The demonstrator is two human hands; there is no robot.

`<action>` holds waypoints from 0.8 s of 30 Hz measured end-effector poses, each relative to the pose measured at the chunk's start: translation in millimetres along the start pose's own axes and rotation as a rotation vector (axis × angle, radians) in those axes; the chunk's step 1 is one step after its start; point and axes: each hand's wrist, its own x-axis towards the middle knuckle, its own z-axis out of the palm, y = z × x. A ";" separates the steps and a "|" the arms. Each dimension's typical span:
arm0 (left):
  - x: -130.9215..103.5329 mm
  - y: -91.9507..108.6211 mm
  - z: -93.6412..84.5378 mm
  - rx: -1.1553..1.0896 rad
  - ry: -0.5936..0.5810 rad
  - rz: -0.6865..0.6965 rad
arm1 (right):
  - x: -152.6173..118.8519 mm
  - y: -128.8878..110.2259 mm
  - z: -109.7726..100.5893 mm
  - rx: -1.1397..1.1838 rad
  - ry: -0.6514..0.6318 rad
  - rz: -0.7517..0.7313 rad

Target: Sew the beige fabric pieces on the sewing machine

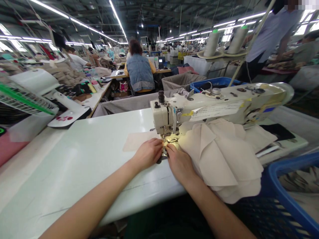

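Observation:
A white sewing machine stands on the pale worktable, its lamp lighting the needle area. Just left of the presser foot is my left hand, fingers bent and pressed together at the needle plate. A flat beige fabric piece lies behind and beside that hand. Close on the other side, my right hand has its fingers pinched in front of the presser foot. Whatever lies between the fingertips of either hand is too small or hidden to make out. A pile of beige fabric pieces rests right of my right hand.
A blue plastic basket holding fabric stands at the lower right. Two thread cones sit on a stand behind the machine. At the left is a white fan. A person in a denim vest sits ahead; another person stands at right.

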 end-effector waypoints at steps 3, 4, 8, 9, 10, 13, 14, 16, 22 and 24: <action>6.0 -8.6 -1.6 0.011 -0.003 -0.003 | -1.4 0.4 0.5 0.028 0.015 -0.002; 7.1 -10.5 -1.8 0.013 -0.005 -0.003 | -3.3 0.6 1.3 0.031 0.018 -0.002; 5.9 -13.8 1.7 0.025 0.018 -0.001 | -12.9 0.9 5.8 0.014 0.025 -0.005; 4.5 -13.9 3.3 0.025 0.037 -0.002 | -14.9 0.9 6.8 0.009 0.032 -0.009; 3.1 -14.0 5.0 0.022 0.056 -0.003 | -16.5 0.9 7.6 0.006 0.039 -0.013; -0.7 -14.6 8.7 0.005 0.083 -0.003 | -18.7 0.9 8.7 0.011 0.052 -0.023; -1.4 -15.0 9.2 0.000 0.083 -0.007 | -18.8 1.0 8.7 0.014 0.054 -0.024; -2.0 -16.0 8.7 -0.002 0.082 -0.020 | -18.6 1.3 8.9 0.025 0.062 -0.027; -0.7 -6.9 -1.0 0.097 -0.030 -0.083 | -18.6 2.9 11.4 0.088 0.094 -0.019; -2.0 4.4 -3.8 0.160 -0.081 -0.132 | -19.8 3.2 11.5 0.122 0.111 -0.016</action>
